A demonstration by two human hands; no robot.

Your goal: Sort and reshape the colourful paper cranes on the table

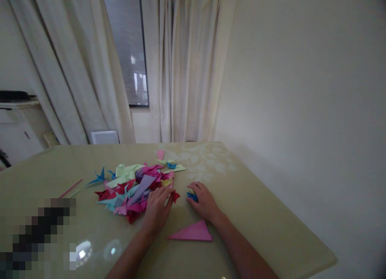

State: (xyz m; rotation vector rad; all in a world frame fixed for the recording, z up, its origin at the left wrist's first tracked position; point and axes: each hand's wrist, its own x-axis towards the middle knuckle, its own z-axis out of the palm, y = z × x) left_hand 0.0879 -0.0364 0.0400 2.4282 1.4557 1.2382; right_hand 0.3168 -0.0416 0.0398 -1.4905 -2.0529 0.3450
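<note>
My left hand [158,204] is at the right edge of a heap of folded paper pieces [144,188] in pink, red, purple, teal and pale green. Its fingers are closed on a small red folded paper piece [175,196], which pokes out past the fingertips. A short gap to the right, my right hand [203,200] curls its thumb and fingers around a small blue folded paper piece [192,197]; a bit of yellow shows beside the blue. Between my forearms a pink folded paper triangle [194,232] lies flat on the table. My fingers hide part of both held pieces.
The pale table [256,214] has its right edge along a white wall. Left of the heap lie a blue paper crane [99,177] and thin pink strips [70,188]. A pixelated dark patch covers the lower left. Curtains [193,66] hang behind.
</note>
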